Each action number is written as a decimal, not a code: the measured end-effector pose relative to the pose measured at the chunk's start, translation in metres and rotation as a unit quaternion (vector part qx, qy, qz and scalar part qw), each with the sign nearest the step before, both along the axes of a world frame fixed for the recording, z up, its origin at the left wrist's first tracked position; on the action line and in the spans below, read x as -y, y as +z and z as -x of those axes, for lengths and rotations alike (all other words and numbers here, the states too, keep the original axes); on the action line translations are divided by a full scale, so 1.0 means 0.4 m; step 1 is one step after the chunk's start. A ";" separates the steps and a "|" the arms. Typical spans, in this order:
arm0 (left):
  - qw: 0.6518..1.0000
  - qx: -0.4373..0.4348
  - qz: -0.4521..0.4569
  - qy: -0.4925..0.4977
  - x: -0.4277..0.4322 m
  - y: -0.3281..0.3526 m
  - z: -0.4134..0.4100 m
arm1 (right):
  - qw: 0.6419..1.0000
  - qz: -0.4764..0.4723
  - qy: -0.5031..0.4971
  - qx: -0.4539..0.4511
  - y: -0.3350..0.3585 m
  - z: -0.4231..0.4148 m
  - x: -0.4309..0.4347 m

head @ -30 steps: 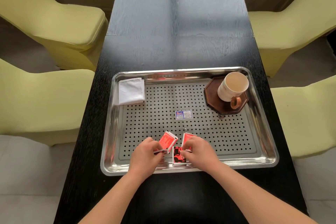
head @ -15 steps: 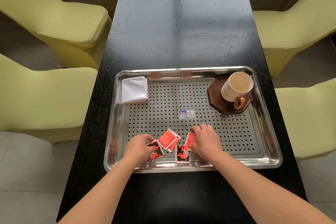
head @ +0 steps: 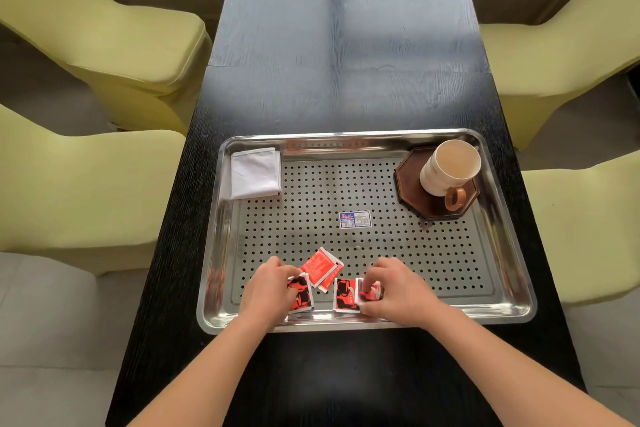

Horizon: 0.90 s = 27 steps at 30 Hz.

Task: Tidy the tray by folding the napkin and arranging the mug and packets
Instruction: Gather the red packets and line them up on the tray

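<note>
A perforated steel tray [head: 502, 253] lies on the black table. Its far left corner holds a folded white napkin [head: 255, 173]. At the far right a cream mug [head: 450, 168] stands on a dark octagonal coaster [head: 408, 184]. Several red packets lie along the near edge. My left hand [head: 268, 288] pinches a red-and-black packet [head: 300, 293], with a plain red packet [head: 320, 269] just beyond it. My right hand [head: 394, 289] pinches another packet [head: 370, 291], and a further packet [head: 344, 295] lies flat between my hands.
A small blue-and-white sticker [head: 355, 219] sits in the tray's middle. Yellow-green chairs [head: 86, 184] flank the narrow black table [head: 346, 62] on both sides. The table stretches away beyond the tray.
My hands have set the lifted packets down near the tray's front edge. The left hand now works a packet at the left, the right hand one at the right.
</note>
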State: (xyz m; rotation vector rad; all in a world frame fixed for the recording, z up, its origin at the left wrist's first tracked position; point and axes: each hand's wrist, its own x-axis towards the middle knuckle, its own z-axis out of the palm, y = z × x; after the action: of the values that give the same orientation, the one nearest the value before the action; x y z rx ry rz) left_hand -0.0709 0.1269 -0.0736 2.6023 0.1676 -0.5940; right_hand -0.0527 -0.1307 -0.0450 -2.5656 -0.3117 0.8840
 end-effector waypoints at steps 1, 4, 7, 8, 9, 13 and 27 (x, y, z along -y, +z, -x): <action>1.000 -0.001 0.004 0.002 -0.003 0.001 -0.001 | 1.000 -0.015 -0.010 -0.014 0.004 -0.005 -0.004; 1.000 -0.012 0.012 0.010 -0.012 -0.003 -0.004 | 0.997 -0.027 -0.050 0.048 0.002 -0.033 -0.031; 0.997 -0.045 0.058 0.027 -0.021 -0.009 -0.009 | 0.994 -0.012 -0.051 0.093 -0.014 -0.066 -0.093; 0.995 -0.057 0.080 0.034 -0.025 -0.011 -0.012 | 0.995 -0.014 -0.043 0.092 -0.019 -0.077 -0.119; 0.992 -0.066 0.097 0.040 -0.028 -0.012 -0.014 | 0.996 -0.014 -0.028 0.089 -0.024 -0.087 -0.144; 0.991 -0.068 0.109 0.048 -0.035 -0.016 -0.019 | 0.988 0.052 0.102 0.104 -0.038 -0.115 -0.217; 0.994 -0.054 0.079 0.056 -0.020 -0.017 -0.008 | 0.991 -0.060 -0.090 0.080 -0.001 -0.090 -0.174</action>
State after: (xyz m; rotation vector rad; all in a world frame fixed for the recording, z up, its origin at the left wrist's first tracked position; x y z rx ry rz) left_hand -0.0677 0.1349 -0.0804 2.3929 0.2889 -0.6800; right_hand -0.0166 -0.0613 -0.0456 -2.5098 -0.1703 0.5791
